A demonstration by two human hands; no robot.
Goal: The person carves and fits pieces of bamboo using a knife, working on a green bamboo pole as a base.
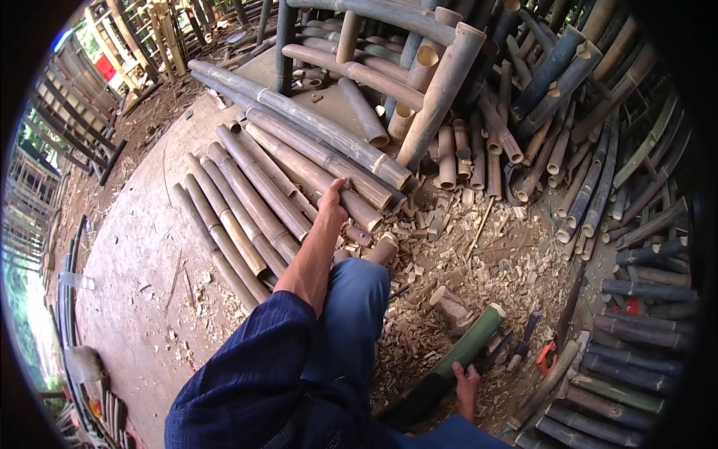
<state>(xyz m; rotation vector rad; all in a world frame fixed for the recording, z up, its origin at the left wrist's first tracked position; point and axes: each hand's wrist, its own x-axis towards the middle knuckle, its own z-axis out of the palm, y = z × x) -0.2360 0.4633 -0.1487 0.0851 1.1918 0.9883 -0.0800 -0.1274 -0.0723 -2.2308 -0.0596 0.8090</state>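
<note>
My left hand (333,202) reaches forward and closes on a brown bamboo pole (299,166) in a row of cut poles on the ground. Its fingers are partly hidden behind the hand. At the lower right, my right hand (467,385) is against the side of a green bamboo pole (479,333), its thumb and a finger at the pole's surface. This pole slants up from beside my leg, its pale cut end pointing away. A dark blade-like tool (495,352) lies close to the right hand. A short wood block (451,305) stands just beyond the green pole.
Pale wood chips (441,247) cover the ground ahead. A tool with an orange handle (547,358) and a small hatchet-like tool (526,340) lie at right. Stacked bamboo (636,359) borders the right side. A bamboo rack (441,93) stands at the back, with short pieces (446,157) beneath.
</note>
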